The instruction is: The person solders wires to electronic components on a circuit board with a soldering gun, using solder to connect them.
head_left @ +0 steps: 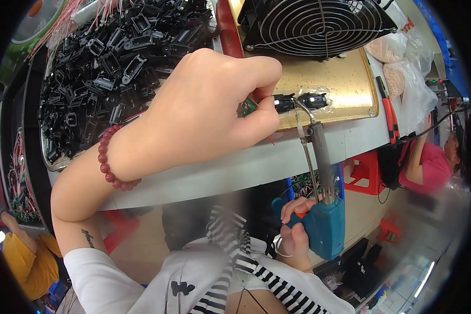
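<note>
My left hand (214, 104) reaches over the table, thumb and fingers pinched on a small green circuit board (247, 108), mostly hidden by the fingers. A short red wire end shows below the thumb. My right hand (296, 230) is wrapped round the teal handle of a soldering gun (325, 230), held upright at the table's front edge. Its bent metal tip reaches between two small black plastic housings (313, 100) on a gold tray (345, 78). Whether the tip touches the nearer housing I cannot tell.
A heap of black plastic housings (110, 68) fills a tray at the left. A black fan with a wire guard (324, 32) stands on the gold tray. Red-handled pliers (388, 112) and plastic bags (405, 78) lie to its right. Another person in pink (429, 162) sits at the far right.
</note>
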`<state>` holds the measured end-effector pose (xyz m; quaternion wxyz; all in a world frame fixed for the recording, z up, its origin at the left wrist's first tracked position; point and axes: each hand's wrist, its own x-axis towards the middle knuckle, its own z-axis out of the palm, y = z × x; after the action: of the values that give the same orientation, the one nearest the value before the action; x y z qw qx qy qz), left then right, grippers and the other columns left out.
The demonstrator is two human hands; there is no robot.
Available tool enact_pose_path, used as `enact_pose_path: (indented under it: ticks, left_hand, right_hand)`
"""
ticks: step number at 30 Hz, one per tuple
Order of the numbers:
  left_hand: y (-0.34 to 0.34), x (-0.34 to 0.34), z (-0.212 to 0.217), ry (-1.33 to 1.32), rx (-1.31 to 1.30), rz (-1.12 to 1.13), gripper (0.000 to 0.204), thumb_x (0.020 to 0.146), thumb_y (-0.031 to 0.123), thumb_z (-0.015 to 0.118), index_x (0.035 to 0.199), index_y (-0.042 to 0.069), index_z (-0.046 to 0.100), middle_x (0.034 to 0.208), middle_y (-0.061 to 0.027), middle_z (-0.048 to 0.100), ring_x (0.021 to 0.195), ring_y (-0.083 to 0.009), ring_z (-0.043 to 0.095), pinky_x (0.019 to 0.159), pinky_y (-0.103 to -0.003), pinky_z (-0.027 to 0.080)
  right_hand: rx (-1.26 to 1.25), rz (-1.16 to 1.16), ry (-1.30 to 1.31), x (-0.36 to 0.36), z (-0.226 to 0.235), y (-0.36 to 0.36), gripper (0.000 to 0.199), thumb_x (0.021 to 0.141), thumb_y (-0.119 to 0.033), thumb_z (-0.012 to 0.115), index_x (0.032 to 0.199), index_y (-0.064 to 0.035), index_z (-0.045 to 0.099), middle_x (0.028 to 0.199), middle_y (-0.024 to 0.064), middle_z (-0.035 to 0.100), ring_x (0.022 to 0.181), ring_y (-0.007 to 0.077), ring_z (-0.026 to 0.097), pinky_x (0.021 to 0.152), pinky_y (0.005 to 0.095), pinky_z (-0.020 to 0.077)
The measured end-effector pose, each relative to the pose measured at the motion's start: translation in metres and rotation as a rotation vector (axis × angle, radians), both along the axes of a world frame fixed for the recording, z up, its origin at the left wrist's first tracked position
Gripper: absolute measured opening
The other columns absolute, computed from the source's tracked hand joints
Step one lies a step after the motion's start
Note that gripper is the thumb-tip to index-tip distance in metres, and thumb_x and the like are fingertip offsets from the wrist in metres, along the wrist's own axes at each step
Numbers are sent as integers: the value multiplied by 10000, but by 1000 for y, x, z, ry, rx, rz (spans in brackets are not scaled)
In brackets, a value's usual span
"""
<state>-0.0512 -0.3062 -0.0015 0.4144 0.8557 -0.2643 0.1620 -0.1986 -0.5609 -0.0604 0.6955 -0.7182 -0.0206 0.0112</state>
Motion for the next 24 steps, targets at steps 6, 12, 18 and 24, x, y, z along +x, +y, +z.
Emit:
enact_pose_path:
  ticks: [6, 12, 18, 24]
  left_hand:
    - [-3, 1, 1, 16, -4, -8, 120, 739, 36, 645, 708, 14, 531, 599, -60, 568, 486, -151, 553, 489, -250, 451]
    - [-1, 0, 2, 4, 1, -9, 109, 736, 36, 641, 712, 12, 536, 599, -62, 575, 490, -148, 556, 493, -247, 458]
    - [-2, 1, 2, 17, -4, -14, 86, 725, 38, 630, 712, 18, 547, 597, -57, 575, 498, -150, 561, 503, -250, 465]
    - [0, 1, 2, -3, 18, -10, 81, 725, 41, 629, 710, 21, 552, 597, -55, 576, 506, -148, 568, 508, -251, 469]
  right_hand:
    - [-8, 6, 12, -1, 3, -3, 369, 881, -360, 663, 1027, -70, 487, 829, 69, 587, 763, 161, 536, 733, 321, 400]
    - [-9, 13, -17, 0, 3, 0, 337, 891, -334, 656, 1043, -70, 511, 847, 69, 583, 772, 170, 540, 741, 330, 402]
    - [24, -23, 73, -2, 11, 4, 406, 863, -326, 669, 1131, -63, 517, 849, 63, 562, 773, 167, 554, 741, 322, 415]
    - [59, -21, 16, 1, 6, 4, 570, 830, -343, 698, 1246, -18, 482, 975, 93, 556, 723, 171, 582, 698, 306, 428]
